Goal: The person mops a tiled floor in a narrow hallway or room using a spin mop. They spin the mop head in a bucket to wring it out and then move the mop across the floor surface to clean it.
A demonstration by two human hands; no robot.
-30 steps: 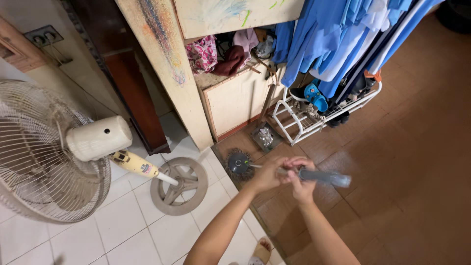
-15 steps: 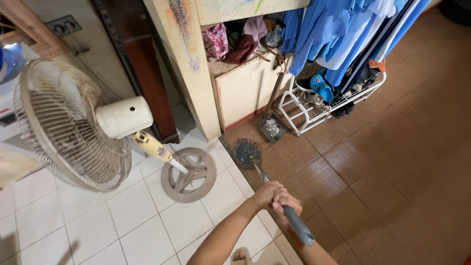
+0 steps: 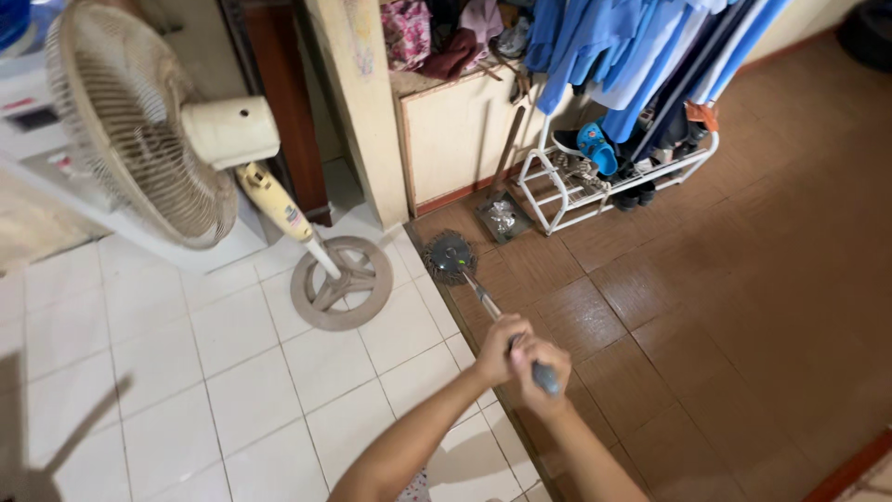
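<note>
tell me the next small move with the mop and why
Probably draw the round mop head back along the brown tiles toward the feet. Both hands, left hand and right hand, grip the handle, and the head sits beside the fan base.

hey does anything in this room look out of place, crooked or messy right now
The standing fan leans well off upright, its pole slanting up from the round base. Clothes sit bunched in a heap on the cabinet. Both hands, left hand and right hand, grip the mop handle normally.
</note>
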